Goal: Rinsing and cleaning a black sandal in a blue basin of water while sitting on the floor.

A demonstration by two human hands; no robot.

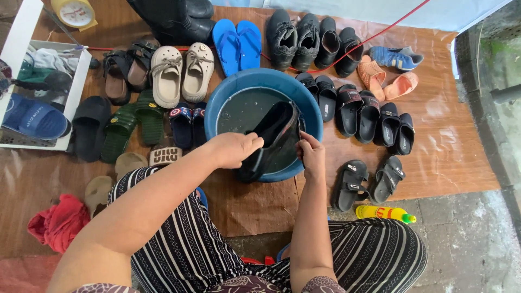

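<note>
A blue basin (228,89) of dark water stands on the brown mat in front of my knees. A tall black rubber boot (274,133) leans over the basin's near rim, its foot in the water. My left hand (233,149) is closed on the boot's left side near its top. My right hand (311,154) grips the boot's right edge, fingers pinched on the rim. Both arms reach out over my striped trousers.
Many shoes and sandals ring the basin: cream clogs (182,70), blue flip-flops (237,43), black shoes (309,38), black slides (369,116). A yellow bottle (384,213) lies at the right, a red cloth (57,222) at the left, a white tray (32,92) with shoes far left.
</note>
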